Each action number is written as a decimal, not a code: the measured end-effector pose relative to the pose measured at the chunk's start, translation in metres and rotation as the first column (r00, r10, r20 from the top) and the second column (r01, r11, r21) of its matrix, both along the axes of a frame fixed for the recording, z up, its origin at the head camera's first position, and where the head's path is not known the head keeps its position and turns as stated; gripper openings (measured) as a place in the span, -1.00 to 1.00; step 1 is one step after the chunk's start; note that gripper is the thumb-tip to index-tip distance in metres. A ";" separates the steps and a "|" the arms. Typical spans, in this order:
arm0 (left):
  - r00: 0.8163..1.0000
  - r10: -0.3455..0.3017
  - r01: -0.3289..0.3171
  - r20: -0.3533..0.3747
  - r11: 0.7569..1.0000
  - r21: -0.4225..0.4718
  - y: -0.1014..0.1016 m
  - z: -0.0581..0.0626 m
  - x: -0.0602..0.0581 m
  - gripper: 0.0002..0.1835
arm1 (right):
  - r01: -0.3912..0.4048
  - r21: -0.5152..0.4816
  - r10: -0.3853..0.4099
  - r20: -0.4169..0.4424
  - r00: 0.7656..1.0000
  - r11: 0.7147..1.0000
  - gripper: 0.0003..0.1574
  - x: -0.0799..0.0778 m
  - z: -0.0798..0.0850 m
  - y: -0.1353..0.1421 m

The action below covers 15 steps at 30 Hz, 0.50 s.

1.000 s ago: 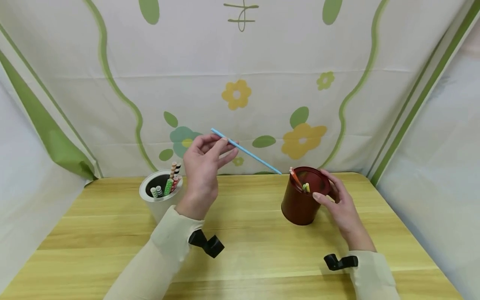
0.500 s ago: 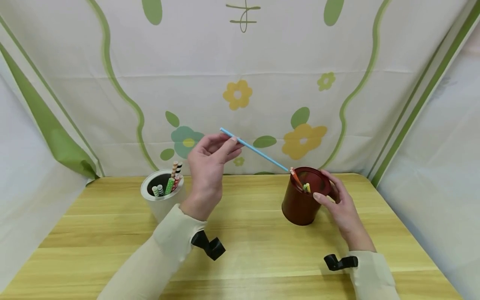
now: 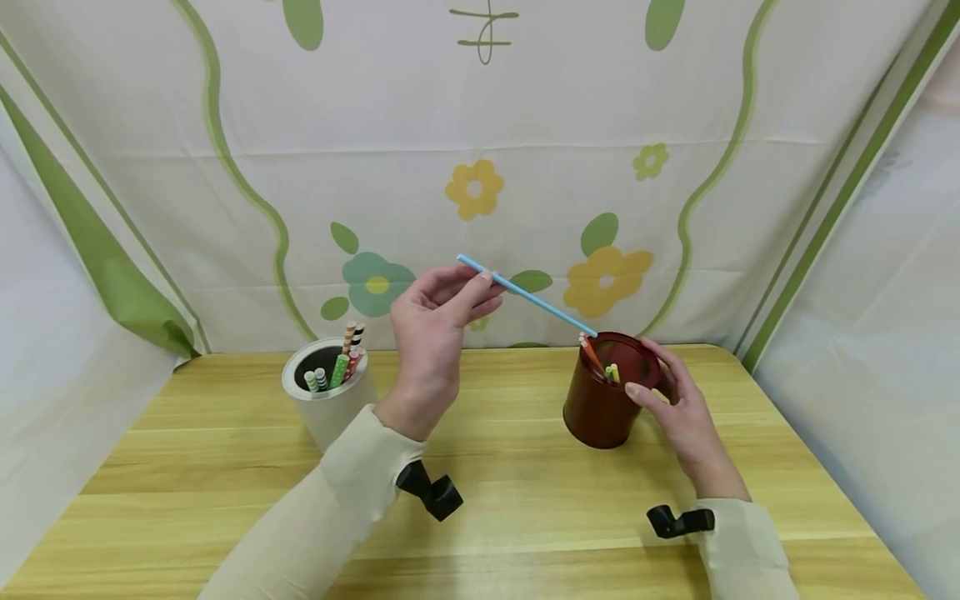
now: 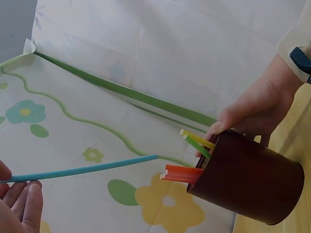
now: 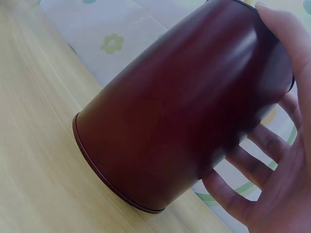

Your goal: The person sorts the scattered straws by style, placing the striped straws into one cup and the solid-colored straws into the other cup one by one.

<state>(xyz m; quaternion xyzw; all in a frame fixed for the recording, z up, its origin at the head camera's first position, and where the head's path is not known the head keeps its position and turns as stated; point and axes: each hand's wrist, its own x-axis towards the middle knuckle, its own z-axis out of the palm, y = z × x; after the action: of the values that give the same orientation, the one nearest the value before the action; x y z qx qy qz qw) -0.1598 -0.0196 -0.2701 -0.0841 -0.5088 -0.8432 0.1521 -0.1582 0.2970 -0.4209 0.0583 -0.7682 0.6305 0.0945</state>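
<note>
In the head view my left hand (image 3: 431, 342) pinches a light blue drinking straw (image 3: 543, 304) near its upper end. The straw slants down to the right, and its lower tip overlaps the far rim of a dark red can (image 3: 603, 417). From the left wrist view, that tip is apart from the can's mouth. Red straws (image 4: 182, 174), a green straw (image 4: 197, 145) and a yellow straw (image 4: 197, 138) poke out of the can. Around the can's right side my right hand (image 3: 686, 417) holds it, thumb near the rim; the can (image 5: 170, 111) fills the right wrist view.
A white cup (image 3: 330, 421) stands at the left, partly behind the left forearm, with several patterned paper straws (image 3: 341, 371) leaning inside. Both stand on a wooden table (image 3: 510, 500). A flowered cloth (image 3: 480, 108) hangs along the table's back edge, with pale cloth at both sides.
My left hand has moved right with the blue straw, bringing its lower tip from left of the red can to over its far rim. The right hand and can have stayed put.
</note>
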 end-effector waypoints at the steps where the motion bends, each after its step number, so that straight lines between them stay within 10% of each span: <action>1: 1.000 0.001 -0.001 -0.003 1.000 0.003 0.001 0.000 0.000 -0.90 | 0.001 0.001 -0.001 0.001 1.000 1.000 -0.14 0.000 0.000 0.000; 15: 0.997 -0.064 0.066 0.051 0.997 -0.041 0.019 -0.012 0.000 -0.88 | 0.004 0.006 -0.004 0.000 1.000 1.000 -0.14 -0.001 0.001 0.001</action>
<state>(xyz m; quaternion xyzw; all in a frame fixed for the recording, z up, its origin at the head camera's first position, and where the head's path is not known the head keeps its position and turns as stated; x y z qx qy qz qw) -0.1602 -0.0006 -0.2819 -0.0829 -0.5271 -0.8385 0.1104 -0.1589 0.2975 -0.4201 0.0570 -0.7703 0.6279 0.0954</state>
